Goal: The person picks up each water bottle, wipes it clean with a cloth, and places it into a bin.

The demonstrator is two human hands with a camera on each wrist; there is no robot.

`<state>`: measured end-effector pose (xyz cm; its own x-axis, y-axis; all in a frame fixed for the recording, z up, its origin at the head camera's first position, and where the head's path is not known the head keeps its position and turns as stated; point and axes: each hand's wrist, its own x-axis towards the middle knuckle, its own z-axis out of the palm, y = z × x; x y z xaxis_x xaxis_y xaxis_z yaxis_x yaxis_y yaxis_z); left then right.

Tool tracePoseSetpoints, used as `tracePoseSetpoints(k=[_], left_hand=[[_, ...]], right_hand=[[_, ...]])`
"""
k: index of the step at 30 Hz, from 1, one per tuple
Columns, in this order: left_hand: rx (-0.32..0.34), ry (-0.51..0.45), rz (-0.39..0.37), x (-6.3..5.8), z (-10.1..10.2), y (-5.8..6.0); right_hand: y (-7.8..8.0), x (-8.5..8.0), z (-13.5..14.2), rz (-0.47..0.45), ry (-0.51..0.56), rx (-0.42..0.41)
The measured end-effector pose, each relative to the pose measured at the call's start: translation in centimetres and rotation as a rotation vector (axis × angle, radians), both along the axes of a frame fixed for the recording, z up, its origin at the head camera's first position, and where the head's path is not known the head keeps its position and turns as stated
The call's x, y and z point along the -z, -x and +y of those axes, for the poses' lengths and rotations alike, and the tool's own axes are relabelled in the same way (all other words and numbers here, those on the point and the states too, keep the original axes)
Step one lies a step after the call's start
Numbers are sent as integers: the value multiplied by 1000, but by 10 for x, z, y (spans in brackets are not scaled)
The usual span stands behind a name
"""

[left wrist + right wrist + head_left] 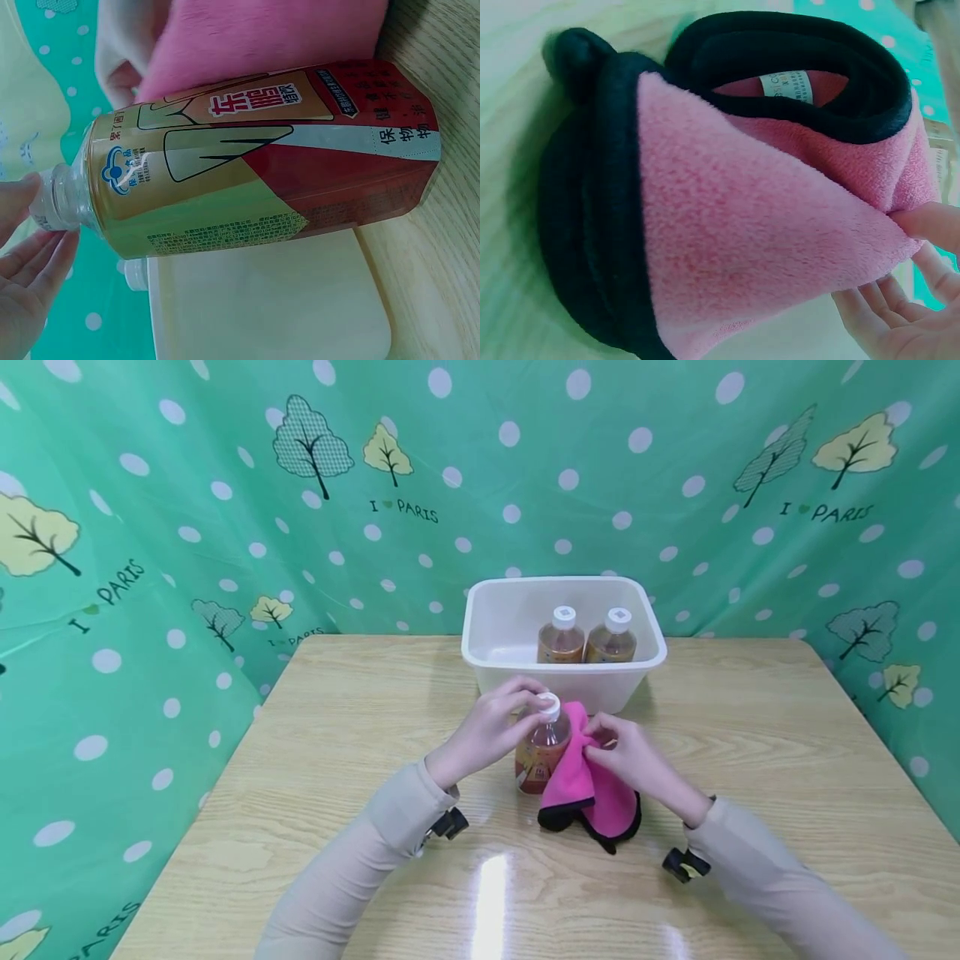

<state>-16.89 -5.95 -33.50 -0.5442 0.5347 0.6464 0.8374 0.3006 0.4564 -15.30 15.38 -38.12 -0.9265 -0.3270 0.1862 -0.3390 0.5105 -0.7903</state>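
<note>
My left hand [498, 727] pinches the white cap of a drink bottle [247, 165], thumb and fingers round it. The bottle has a gold and red label and stands upright on the table, in front of a white bin. My right hand [633, 756] pinches a bunched part of a pink cloth [742, 217] with black trim. This cloth hangs down beside the bottle, against its right side in the head view, its black edge low over the tabletop. A small white tag shows inside the cloth's fold in the right wrist view.
Behind the hands stands the white bin [487, 670], with two capped bottles [561, 639] in its right half. All of this is on a wooden table [315, 735]. A green dotted curtain [420, 527] hangs along the back and sides.
</note>
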Motion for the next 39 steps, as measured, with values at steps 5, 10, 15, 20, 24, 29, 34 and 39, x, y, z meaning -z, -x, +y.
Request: tracePoseSetpoints(k=[5, 10, 15, 20, 24, 29, 34, 39], left_hand=[[-2, -2, -6, 1, 0, 0], [-3, -3, -1, 1, 0, 0], [-5, 1, 0, 0, 0, 0], [-5, 1, 1, 0, 1, 1], [-8, -2, -3, 0, 1, 1], [-8, 3, -13, 0, 1, 1], [-13, 9, -13, 0, 0, 1], [-13, 6, -5, 0, 0, 1]], right_hand=[[2, 10, -1, -39, -40, -27], [4, 19, -1, -72, -84, -36], [4, 25, -1, -72, -81, -30], [3, 25, -2, -65, -89, -22], [2, 19, -1, -53, -86, -25], [-3, 6, -1, -20, -52, -7], [-5, -7, -2, 33, 6, 9], [-6, -18, -3, 69, 24, 15]])
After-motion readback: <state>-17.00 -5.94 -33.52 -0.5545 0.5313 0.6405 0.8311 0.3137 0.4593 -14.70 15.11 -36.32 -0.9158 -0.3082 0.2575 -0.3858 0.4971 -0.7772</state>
